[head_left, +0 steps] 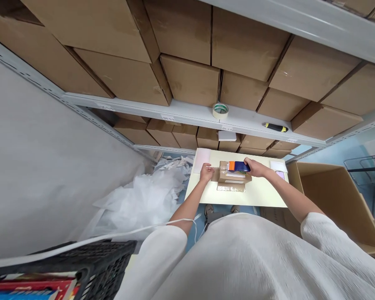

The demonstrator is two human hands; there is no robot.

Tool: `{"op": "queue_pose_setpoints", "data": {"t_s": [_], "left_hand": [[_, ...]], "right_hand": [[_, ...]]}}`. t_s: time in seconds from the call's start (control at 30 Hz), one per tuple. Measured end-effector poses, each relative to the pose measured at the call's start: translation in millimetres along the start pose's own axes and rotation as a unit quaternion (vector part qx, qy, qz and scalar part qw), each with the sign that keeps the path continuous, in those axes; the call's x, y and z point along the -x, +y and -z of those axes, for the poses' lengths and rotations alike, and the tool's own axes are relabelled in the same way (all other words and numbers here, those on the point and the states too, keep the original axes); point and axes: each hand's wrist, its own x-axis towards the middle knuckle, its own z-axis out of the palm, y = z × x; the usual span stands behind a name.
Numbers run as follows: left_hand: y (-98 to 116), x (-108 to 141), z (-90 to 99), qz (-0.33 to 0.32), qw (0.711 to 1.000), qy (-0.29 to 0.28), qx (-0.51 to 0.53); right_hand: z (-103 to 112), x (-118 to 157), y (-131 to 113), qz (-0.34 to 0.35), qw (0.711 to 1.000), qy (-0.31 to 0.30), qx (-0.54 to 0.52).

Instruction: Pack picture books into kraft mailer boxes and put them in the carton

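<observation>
A small cardboard box (235,178) lies on the pale yellow table, its left flap and near flap sticking out. My right hand (254,167) is closed around the handle of a blue and orange tape dispenser (239,166), which rests over the top of the box. Shiny clear tape shows on the near flap. At the box's left side, my left hand (206,172) has its fingers pinched together at what looks like the end of the tape, beside the left flap.
Shelves of cardboard boxes (190,79) rise behind the table (262,196). A tape roll (220,111) and a utility knife (275,127) lie on the shelf edge. White packing sheets (143,189) heap up at left; a large open carton (334,196) stands right. A white cable (118,235) crosses at lower left.
</observation>
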Motion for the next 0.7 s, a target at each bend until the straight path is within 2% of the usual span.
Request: {"op": "queue_pose_setpoints", "data": {"t_s": [0.23, 0.33, 0.5, 0.63, 0.7], "left_hand": [[-9.4, 3.2, -22.1, 0.047, 0.998, -0.013, -0.035], [-9.1, 6.2, -24.8, 0.039, 0.998, -0.021, -0.033], [-5.7, 13.1, -20.9, 0.002, 0.998, 0.025, -0.054], [-0.2, 20.7, -17.7, -0.006, 0.998, -0.049, -0.033], [5.6, 23.9, -16.3, -0.028, 0.996, -0.066, -0.047]], "right_hand": [[-2.1, -1.2, -2.7, -0.011, 1.0, 0.0, 0.009], [-2.4, -0.1, -3.8, -0.015, 1.0, 0.0, 0.005], [-3.4, 1.8, -5.7, -0.017, 1.0, 0.006, 0.004], [-6.6, 2.4, -3.7, -0.026, 1.0, 0.011, 0.004], [-9.0, 2.7, -1.8, -0.026, 1.0, 0.017, -0.002]]}}
